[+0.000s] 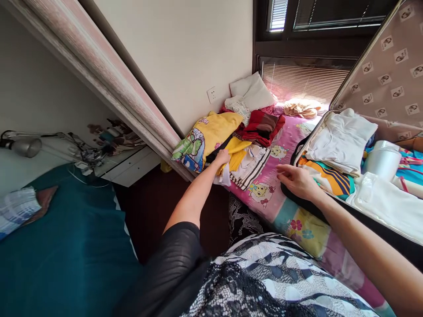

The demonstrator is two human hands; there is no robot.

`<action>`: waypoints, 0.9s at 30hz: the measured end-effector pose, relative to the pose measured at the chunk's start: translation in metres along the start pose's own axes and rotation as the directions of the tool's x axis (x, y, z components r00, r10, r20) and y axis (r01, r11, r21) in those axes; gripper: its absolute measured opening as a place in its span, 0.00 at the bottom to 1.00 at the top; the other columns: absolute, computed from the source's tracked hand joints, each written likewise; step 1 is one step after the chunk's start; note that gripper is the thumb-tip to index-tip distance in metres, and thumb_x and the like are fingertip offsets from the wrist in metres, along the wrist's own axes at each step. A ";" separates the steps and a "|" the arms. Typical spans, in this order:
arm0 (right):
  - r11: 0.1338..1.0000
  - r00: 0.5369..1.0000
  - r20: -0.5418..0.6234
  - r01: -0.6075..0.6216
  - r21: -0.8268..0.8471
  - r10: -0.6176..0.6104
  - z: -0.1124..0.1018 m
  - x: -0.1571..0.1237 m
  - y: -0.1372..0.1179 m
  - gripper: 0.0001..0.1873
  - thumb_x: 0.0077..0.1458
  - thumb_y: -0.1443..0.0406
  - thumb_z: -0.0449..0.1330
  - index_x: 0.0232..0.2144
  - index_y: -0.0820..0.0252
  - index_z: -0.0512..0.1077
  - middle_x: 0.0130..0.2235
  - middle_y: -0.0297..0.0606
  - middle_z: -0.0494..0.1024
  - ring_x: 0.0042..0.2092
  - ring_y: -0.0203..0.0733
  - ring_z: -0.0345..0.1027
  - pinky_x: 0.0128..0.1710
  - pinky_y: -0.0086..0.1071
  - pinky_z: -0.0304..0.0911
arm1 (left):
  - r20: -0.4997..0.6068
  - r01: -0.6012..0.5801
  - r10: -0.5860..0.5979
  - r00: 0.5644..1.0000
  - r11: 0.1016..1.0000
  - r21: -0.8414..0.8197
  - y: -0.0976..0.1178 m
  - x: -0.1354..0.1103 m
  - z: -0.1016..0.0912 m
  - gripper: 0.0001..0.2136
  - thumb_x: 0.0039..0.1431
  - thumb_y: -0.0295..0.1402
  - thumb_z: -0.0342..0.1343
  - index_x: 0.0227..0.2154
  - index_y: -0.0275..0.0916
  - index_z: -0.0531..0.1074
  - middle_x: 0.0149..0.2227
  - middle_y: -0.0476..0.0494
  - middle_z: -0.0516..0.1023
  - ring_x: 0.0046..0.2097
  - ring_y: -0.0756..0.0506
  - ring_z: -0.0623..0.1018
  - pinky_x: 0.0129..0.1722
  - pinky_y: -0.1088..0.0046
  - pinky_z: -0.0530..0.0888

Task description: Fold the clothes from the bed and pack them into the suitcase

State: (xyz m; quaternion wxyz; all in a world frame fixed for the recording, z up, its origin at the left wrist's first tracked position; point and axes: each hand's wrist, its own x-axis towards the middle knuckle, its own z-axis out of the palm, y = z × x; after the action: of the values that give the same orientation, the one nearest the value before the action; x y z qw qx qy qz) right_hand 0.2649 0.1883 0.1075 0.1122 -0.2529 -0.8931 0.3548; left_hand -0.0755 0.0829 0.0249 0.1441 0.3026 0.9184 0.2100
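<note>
My left hand (222, 158) reaches to the clothes pile and is closed on the edge of a yellow garment (237, 149). Beside it lie folded white and black-striped clothes (254, 165) and a yellow pillow (216, 130) with a cartoon print. Dark red folded clothes (264, 125) are just behind. My right hand (296, 181) hovers by the near left corner of the open suitcase (287, 193), fingers loosely bent and apart, with nothing visible in them. Inside the case are a folded white garment (343, 138), an orange striped garment (325, 176) and a silvery-white container (383, 160).
A pink sheep-print bedspread (264, 207) lies beneath everything. White pillows (249, 92) rest against the wall by the window blinds (297, 81). To the left are a pink curtain (109, 83), a white drawer desk (132, 169), a lamp (26, 146) and a teal-covered bed (66, 246).
</note>
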 end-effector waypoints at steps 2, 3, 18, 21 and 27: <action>0.999 1.000 0.029 -0.001 0.053 0.000 0.018 0.013 -0.013 0.22 0.63 0.67 0.60 0.57 0.59 0.80 0.49 0.43 0.85 0.44 0.45 0.81 0.48 0.34 0.76 | 0.019 -0.026 0.025 0.999 0.999 0.032 0.002 0.016 -0.016 0.14 0.65 0.23 0.60 0.52 0.32 0.83 0.54 0.28 0.85 0.60 0.36 0.81 0.60 0.69 0.72; 0.997 0.999 0.052 0.002 0.076 -0.005 0.027 0.020 -0.021 0.23 0.62 0.68 0.61 0.59 0.59 0.79 0.50 0.43 0.85 0.45 0.44 0.81 0.49 0.33 0.75 | 0.020 -0.042 0.042 0.999 0.998 0.039 0.004 0.021 -0.022 0.16 0.65 0.23 0.60 0.53 0.34 0.83 0.55 0.30 0.84 0.60 0.36 0.81 0.60 0.70 0.72; 0.738 0.866 0.266 -0.501 0.453 0.424 0.125 0.091 -0.016 0.25 0.58 0.75 0.66 0.58 0.71 0.74 0.30 0.33 0.74 0.30 0.34 0.69 0.33 0.26 0.70 | 0.032 0.106 -0.106 0.994 0.994 -0.011 -0.043 -0.006 0.032 0.19 0.72 0.46 0.59 0.48 0.34 0.84 0.49 0.29 0.87 0.53 0.37 0.85 0.49 0.69 0.75; 0.741 0.860 0.256 -0.510 0.438 0.441 0.131 0.100 -0.013 0.24 0.58 0.76 0.65 0.58 0.72 0.74 0.30 0.33 0.74 0.29 0.34 0.69 0.32 0.26 0.69 | 0.050 0.141 -0.140 0.989 0.990 -0.005 -0.037 0.005 0.037 0.24 0.67 0.52 0.63 0.48 0.33 0.83 0.51 0.25 0.85 0.56 0.34 0.84 0.50 0.66 0.75; 0.738 0.849 0.235 -0.528 0.422 0.473 0.132 0.113 -0.009 0.23 0.60 0.77 0.62 0.58 0.71 0.73 0.29 0.32 0.73 0.28 0.34 0.69 0.30 0.26 0.68 | -0.091 0.137 -0.134 0.987 0.990 0.032 0.001 0.028 0.050 0.31 0.64 0.51 0.68 0.61 0.33 0.74 0.68 0.20 0.71 0.68 0.29 0.72 0.63 0.58 0.70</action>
State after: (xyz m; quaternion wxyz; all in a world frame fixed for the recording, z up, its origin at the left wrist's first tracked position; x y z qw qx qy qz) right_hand 0.1158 0.1666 0.0212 0.0203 -0.4283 -0.6831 0.5912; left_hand -0.0768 0.1155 -0.0221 0.1116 0.2326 0.9462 0.1955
